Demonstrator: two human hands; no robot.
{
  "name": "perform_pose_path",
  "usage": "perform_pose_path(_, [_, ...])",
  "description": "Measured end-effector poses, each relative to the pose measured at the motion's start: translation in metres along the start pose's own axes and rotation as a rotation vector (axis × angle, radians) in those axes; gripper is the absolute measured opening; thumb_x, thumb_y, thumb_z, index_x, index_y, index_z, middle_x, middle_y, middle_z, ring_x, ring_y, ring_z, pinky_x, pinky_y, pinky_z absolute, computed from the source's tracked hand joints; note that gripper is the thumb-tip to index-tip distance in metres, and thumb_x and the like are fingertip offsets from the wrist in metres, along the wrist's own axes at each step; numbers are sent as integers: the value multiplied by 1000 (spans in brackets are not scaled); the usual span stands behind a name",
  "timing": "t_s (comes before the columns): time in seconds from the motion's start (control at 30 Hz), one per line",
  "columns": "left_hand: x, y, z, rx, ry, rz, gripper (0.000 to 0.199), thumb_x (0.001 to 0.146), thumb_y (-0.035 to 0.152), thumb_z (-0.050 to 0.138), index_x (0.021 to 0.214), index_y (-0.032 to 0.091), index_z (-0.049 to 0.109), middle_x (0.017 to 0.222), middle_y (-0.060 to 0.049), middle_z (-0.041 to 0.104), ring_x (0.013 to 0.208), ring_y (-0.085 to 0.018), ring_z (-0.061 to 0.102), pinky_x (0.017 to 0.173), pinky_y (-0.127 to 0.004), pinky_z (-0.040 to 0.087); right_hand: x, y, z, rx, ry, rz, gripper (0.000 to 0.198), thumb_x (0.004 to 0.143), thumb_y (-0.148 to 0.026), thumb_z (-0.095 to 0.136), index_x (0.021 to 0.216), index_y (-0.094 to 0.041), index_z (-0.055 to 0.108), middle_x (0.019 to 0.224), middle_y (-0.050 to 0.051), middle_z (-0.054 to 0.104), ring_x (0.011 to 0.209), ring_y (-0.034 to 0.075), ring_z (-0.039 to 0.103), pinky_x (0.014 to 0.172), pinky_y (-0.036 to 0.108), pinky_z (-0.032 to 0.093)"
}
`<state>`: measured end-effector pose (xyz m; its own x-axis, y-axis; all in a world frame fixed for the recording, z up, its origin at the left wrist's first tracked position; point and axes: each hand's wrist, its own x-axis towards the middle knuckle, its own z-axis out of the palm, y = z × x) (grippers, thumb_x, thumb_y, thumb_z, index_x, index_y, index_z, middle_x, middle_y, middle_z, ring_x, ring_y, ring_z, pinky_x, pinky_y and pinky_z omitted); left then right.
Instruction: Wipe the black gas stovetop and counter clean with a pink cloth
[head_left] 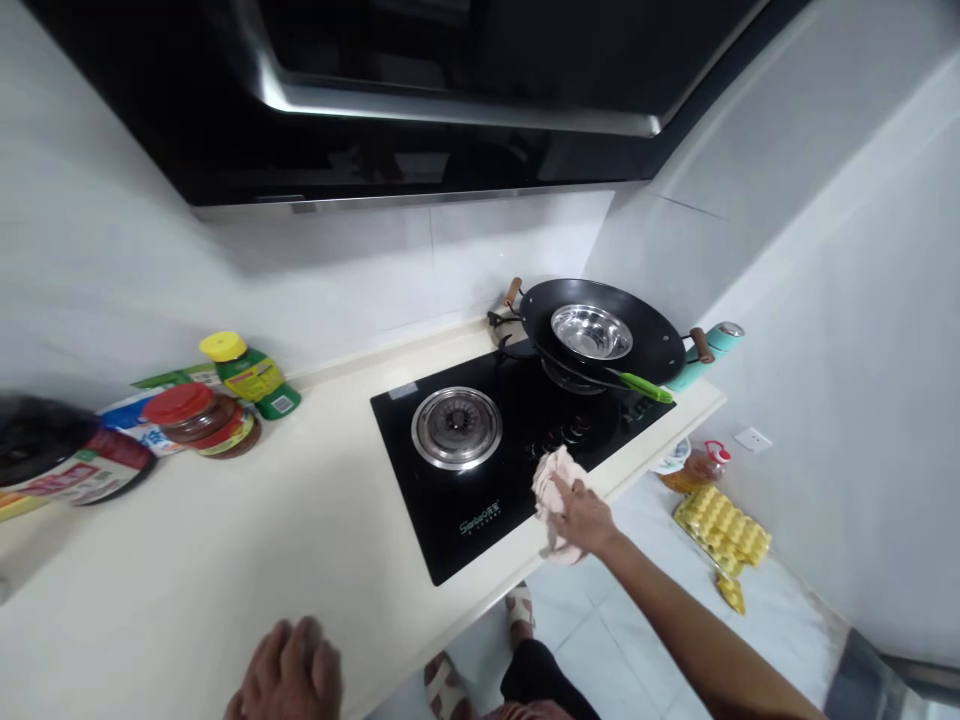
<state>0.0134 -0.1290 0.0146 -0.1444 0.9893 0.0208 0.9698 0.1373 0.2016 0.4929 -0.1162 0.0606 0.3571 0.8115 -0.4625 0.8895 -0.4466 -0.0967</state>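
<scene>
My right hand (583,516) presses a pale pink cloth (559,470) onto the front edge of the black glass gas stove (420,510), just below the control knobs (562,435). Part of the cloth hangs over the counter's front edge. At the bottom of the view is my left hand (289,675), slightly blurred, its fingers curled together with nothing seen in them. It is over the cream countertop (322,540), left of the stove. The left burner (457,428) is bare.
A black wok (652,350) with a metal bowl (592,332) and a green-handled utensil (646,388) sits on the right burner. Jars (202,420) and bottles (255,378) line the counter's left. A range hood (450,150) overhangs; yellow egg trays (721,525) lie on the floor.
</scene>
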Motion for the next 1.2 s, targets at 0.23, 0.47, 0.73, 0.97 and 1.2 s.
perform_pose_path(0.23, [-5,0,3,5,19,33,57,103,48,22,138,20,57,157,-16,49,151,-31,38,119,-56,33,-59,-130,40,41,-20,-208,89,91,-44,61,168,-24,21,152,21,49,130,37,57,109,48,41])
perform_pose_path(0.47, [-5,-4,4,33,41,69,53,104,43,26,138,20,58,155,-16,52,149,-30,40,117,-54,34,-100,-208,69,108,-104,-482,88,88,-43,63,166,-20,29,157,25,45,136,41,53,112,56,41])
perform_pose_path(0.73, [-7,-11,11,65,123,112,50,104,39,29,138,20,60,153,-15,55,146,-29,43,114,-51,37,-76,-216,55,909,-265,-663,68,85,-28,58,152,-28,47,135,4,67,121,25,65,105,39,50])
perform_pose_path(0.97, [-6,-15,16,40,107,93,51,104,39,29,135,20,64,153,-15,56,144,-30,47,113,-51,39,-19,-134,-12,582,175,-268,70,85,-23,55,155,-21,48,144,15,56,130,30,54,112,46,41])
perform_pose_path(1.2, [-6,-17,17,9,73,66,51,103,40,29,137,22,62,157,-15,53,147,-29,44,117,-53,37,-25,-186,19,98,129,-330,61,99,-51,50,159,-42,43,174,7,24,156,41,19,121,66,15])
